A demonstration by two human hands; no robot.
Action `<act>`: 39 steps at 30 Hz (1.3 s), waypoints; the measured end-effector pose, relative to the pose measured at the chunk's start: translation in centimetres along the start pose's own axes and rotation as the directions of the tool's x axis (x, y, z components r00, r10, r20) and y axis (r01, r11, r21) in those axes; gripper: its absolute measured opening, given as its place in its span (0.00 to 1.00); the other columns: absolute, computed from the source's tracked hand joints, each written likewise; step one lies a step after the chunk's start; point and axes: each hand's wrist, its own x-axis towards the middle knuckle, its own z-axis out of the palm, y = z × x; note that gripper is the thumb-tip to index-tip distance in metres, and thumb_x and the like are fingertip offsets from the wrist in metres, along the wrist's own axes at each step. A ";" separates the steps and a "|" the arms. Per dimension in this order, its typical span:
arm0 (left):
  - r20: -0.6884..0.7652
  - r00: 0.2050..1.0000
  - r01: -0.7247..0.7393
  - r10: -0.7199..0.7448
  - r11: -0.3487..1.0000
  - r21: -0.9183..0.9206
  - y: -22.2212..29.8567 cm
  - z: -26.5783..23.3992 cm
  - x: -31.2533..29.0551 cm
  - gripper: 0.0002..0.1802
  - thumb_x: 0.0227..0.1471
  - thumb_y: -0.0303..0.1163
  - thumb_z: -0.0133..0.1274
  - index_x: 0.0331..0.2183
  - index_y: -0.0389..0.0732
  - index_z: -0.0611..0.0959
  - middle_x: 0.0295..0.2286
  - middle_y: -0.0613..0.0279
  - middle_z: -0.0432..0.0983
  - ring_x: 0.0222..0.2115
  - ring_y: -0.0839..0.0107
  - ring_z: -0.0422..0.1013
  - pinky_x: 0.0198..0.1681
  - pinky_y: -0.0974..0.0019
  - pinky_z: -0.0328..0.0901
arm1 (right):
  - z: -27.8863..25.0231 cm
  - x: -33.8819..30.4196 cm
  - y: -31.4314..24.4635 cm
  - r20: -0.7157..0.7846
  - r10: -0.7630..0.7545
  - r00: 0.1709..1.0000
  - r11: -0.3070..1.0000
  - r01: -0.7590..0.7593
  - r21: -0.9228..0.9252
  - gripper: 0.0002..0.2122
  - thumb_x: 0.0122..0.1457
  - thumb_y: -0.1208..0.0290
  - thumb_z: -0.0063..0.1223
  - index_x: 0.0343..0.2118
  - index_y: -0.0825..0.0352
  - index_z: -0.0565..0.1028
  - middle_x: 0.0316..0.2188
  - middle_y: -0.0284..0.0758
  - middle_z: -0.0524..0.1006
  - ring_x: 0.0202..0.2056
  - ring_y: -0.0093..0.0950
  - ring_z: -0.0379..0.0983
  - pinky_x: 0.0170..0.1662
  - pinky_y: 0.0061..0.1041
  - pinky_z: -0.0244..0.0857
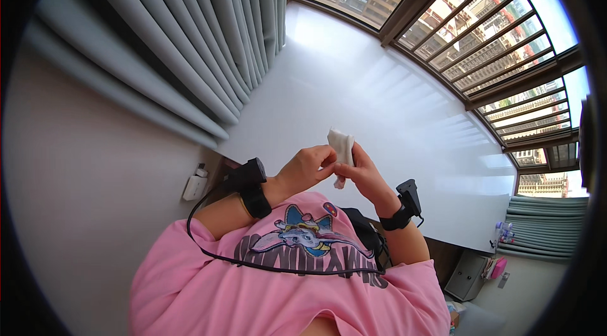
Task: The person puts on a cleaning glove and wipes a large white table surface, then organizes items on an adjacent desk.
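A folded, slightly crumpled white cloth (341, 142) is held up between my hands, above the near edge of the white sill (303, 108). My right hand (367, 174) grips it from the right, thumb across the front and fingers behind. Curled in from the left, my left hand (308, 166) pinches at the cloth's lower left side, its fingertips close to my right thumb. A small end of the cloth pokes out below the right thumb. Whether it is a wipe or a fabric cloth does not show.
Grey-green curtains (190, 32) hang at the left, above a white plug adapter (195, 185) on the wall. Barred windows (487, 32) line the far right side. Small bottles (504, 231) stand at the right end, near a grey metal box (469, 274). A black cable (253, 264) crosses my shirt.
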 end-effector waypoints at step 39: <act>-0.383 0.916 0.105 -0.122 0.992 -0.065 0.6 2.9 3.4 0.12 0.60 0.38 0.42 0.29 0.39 0.68 0.16 0.55 0.68 0.16 0.62 0.68 0.21 0.64 0.62 | 3.2 -0.2 3.7 -0.057 -0.543 0.838 0.672 0.393 -0.627 0.15 0.48 0.91 0.34 0.40 0.74 0.62 0.38 0.52 0.68 0.37 0.41 0.70 0.39 0.34 0.70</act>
